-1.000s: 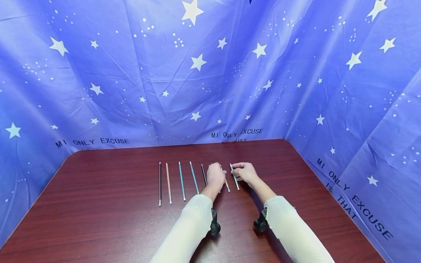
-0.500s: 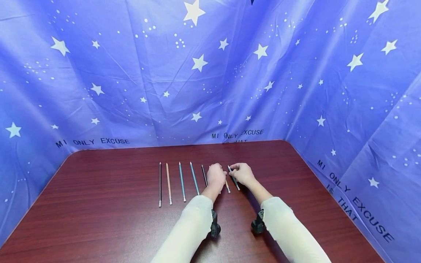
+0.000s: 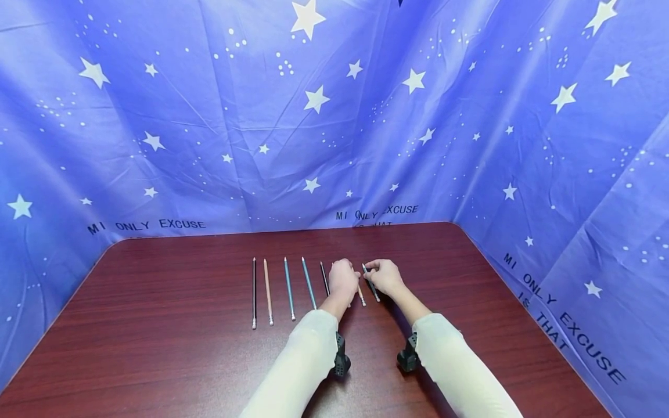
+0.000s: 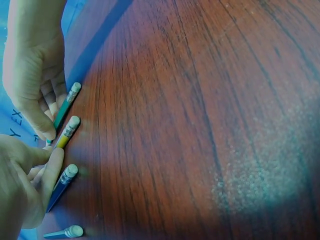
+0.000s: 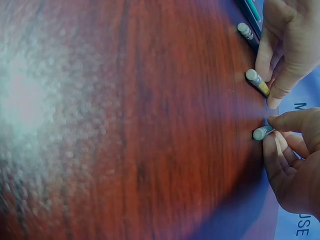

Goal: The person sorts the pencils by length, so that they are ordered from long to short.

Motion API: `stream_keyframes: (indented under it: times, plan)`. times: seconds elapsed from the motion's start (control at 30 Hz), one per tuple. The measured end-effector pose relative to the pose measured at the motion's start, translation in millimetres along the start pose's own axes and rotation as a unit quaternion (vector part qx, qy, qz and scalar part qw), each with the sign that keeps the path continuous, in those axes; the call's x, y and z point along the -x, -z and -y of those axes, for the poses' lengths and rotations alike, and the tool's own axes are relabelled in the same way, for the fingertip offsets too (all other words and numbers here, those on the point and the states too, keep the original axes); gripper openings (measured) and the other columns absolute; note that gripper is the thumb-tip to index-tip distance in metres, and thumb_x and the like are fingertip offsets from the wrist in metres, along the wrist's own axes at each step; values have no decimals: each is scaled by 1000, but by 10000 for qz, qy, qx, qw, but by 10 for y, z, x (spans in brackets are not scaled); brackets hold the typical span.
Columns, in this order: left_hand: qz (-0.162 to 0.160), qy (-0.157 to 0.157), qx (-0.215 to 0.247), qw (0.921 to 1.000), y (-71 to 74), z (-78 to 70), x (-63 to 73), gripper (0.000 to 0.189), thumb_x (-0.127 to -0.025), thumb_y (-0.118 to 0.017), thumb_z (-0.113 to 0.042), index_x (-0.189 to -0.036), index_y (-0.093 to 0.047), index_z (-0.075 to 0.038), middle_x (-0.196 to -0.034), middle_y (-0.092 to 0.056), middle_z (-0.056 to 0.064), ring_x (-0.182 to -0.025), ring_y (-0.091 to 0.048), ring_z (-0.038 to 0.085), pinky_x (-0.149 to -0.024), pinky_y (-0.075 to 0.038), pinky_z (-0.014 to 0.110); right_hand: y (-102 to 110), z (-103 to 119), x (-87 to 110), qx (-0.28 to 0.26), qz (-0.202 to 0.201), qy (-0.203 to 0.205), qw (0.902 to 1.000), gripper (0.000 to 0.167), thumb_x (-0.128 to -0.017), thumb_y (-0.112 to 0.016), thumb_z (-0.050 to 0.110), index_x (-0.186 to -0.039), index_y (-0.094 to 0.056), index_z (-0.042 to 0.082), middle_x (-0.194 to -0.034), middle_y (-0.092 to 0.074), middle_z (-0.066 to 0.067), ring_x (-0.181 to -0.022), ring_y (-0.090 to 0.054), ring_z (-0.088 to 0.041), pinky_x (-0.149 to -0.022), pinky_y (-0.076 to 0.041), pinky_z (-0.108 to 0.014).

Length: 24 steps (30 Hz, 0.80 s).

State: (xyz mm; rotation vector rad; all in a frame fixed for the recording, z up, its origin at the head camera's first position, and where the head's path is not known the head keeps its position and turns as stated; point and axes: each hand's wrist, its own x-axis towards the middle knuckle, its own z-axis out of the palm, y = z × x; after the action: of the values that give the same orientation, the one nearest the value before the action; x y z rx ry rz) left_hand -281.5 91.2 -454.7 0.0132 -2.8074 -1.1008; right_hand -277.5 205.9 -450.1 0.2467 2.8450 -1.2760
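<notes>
My left hand [image 3: 343, 280] pinches a natural-yellow pencil [image 4: 62, 141] between thumb and finger; its eraser end sticks out toward me. Just to the right, my right hand [image 3: 387, 278] holds a green pencil [image 4: 64, 111] near its pointed end, tip slanting left. In the right wrist view only the eraser end of the green pencil [image 5: 263, 132] shows beyond the fingers. A black pencil [image 3: 324, 277] lies left of my left hand and is partly hidden by it. Further left lie two blue pencils [image 3: 290, 290] [image 3: 308, 278], a natural-wood pencil [image 3: 268, 293] and another black pencil [image 3: 254, 293].
The pencils lie side by side on a reddish-brown wooden table [image 3: 157, 325], tips toward the far edge. A blue curtain with white stars [image 3: 219, 116] hangs behind the table and along its sides. Each wrist carries a small black camera [image 3: 342, 357].
My right hand has shifted slightly left, swinging the green pencil's tip toward the yellow pencil while its eraser end stays nearly in place. My left hand has hardly moved.
</notes>
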Motion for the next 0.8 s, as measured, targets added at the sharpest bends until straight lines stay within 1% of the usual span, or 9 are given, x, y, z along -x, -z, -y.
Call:
stream_keyframes:
  times: [0.23,0.37,0.6,0.7,0.8]
  plan:
    - [-40,-49,-57,10000,2,-5,4,17,-77,-74,-14,-89,-68,-4,-82,-70,8,-81,-69,25,-74,-56,33,1,-5,0,141,-12,87,9999,25,-82,-67,8,-105,-67,-1,-65,-54,3,-55,-48,-8,-50,-40,-18]
    - [-20,-27,-46,10000,14,-8,6,17,-77,-74,-14,-89,-68,-4,-82,-70,8,-81,-68,25,-74,-56,33,2,5,1,136,26,74,9999,25,-81,-67,8,-105,-67,-1,-66,-55,2,-54,-48,-7,-50,-40,-18]
    - [162,62,25,9998,44,-14,-4,17,-78,-74,-16,-90,-68,-4,-80,-70,6,-81,-68,24,-72,-55,32,7,25,5,154,48,97,9998,27,-81,-67,8,-107,-66,-2,-64,-55,2,-49,-48,-7,-47,-40,-18]
    - [300,114,79,9995,56,-17,-12,14,-80,-72,-18,-83,-68,-5,-73,-69,5,-74,-68,21,-69,-55,29,19,35,9,188,59,144,9997,28,-80,-68,9,-106,-66,-2,-64,-56,2,-47,-48,-6,-46,-40,-19]
    - [456,177,215,9986,68,-28,-19,17,-83,-70,-19,-73,-67,-6,-61,-67,4,-61,-67,18,-63,-54,26,36,34,14,214,49,163,9996,29,-80,-68,9,-106,-66,-3,-64,-58,1,-44,-48,-6,-44,-41,-19]
